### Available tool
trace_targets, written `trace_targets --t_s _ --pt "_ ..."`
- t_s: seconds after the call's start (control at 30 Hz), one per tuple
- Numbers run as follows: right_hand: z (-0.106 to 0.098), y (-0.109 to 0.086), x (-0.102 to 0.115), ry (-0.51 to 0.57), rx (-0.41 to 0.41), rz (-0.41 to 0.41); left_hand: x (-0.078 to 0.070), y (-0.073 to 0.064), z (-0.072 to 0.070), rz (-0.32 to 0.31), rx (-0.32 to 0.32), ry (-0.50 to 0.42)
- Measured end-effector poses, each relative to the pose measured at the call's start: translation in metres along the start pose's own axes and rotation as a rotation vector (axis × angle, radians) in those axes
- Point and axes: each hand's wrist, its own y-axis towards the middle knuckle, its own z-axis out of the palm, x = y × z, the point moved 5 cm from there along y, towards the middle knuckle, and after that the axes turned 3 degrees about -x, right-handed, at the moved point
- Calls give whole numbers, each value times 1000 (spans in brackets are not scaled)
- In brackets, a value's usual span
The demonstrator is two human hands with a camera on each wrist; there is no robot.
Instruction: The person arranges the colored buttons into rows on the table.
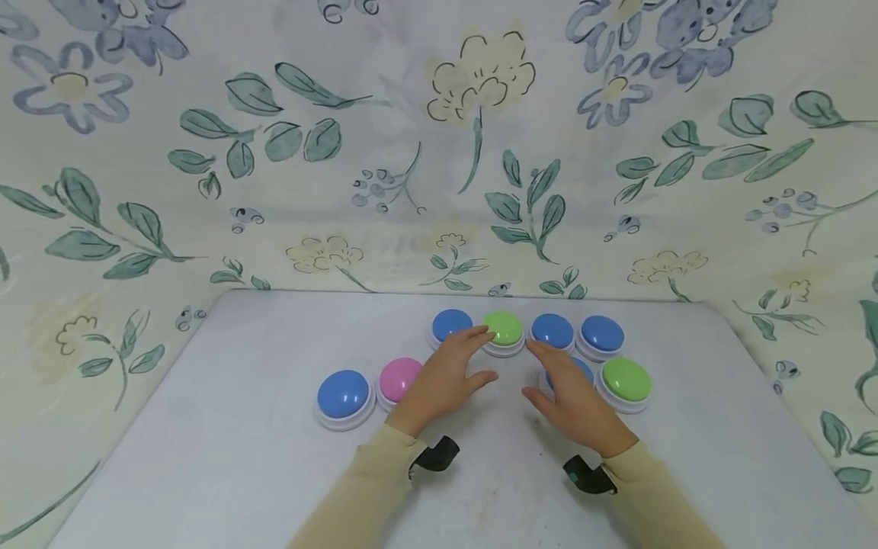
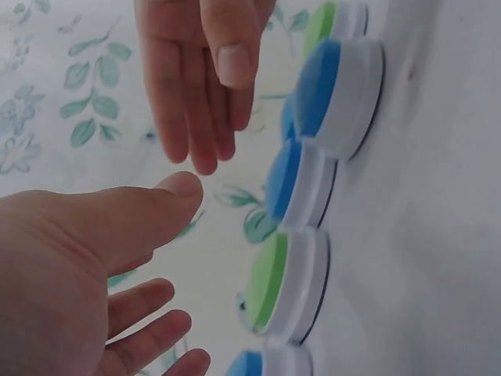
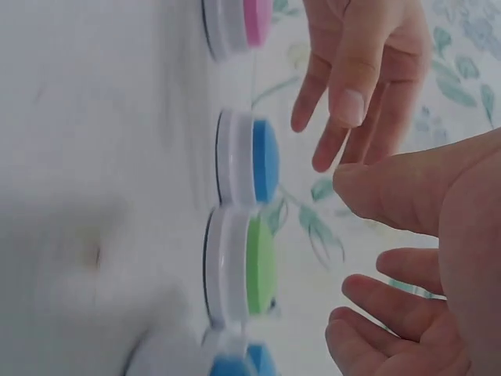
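Both hands hover over a white table among round push buttons with white bases, and neither holds anything. The left hand (image 1: 444,377) has its fingers extended towards the back green button (image 1: 504,328), partly covering a pink button (image 1: 398,377) and a back blue button (image 1: 450,323). My right hand (image 1: 575,400), thumb apart from its loosely straight fingers, hangs above a half-hidden blue button (image 1: 581,372), beside the right green button (image 1: 627,379). In the left wrist view, a gap separates the left hand (image 2: 86,266) from the buttons. The right wrist view likewise shows the right hand (image 3: 423,258) raised off the table.
Two more blue buttons (image 1: 552,331) stand in the back row at right, and another blue button (image 1: 343,394) lies at far left. Floral cloth (image 1: 398,152) hangs behind and around the white table (image 1: 226,427). A black wrist device (image 1: 437,454) is strapped at each sleeve.
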Motion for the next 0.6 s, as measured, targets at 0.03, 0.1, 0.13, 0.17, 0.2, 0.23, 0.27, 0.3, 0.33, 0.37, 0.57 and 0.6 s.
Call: trace_targets --t_s 0.03,0.1,0.13,0.17,0.2,0.23,0.27,0.3,0.33,0.37,0.57,0.6 --pt "2 2 4 3 -5 -6 3 -2 -4 0 -12 1" --pt "7 7 12 5 -5 -16 8 -7 -13 -4 -37 7" --pt "10 9 16 3 -4 -19 10 -9 -17 -10 -49 11" --pt "13 11 19 6 -1 -23 12 -12 -21 -15 -59 15" --pt "16 12 22 10 1 -25 14 -14 -25 -22 -68 22" --pt "19 14 25 14 5 -25 16 -17 -29 -32 -74 29" --pt "21 16 28 20 8 -30 18 -19 -33 -38 -83 35" --pt "24 18 31 27 11 -34 20 -22 -37 -44 -89 40" --pt "26 20 33 32 12 -38 22 -25 -41 -47 -96 46" --pt "29 22 36 38 15 -41 24 -27 -44 -50 -101 52" --pt "42 31 51 74 46 -33 42 -38 -59 -69 -105 72" --pt "45 33 53 85 47 -33 45 -40 -62 -75 -99 68"
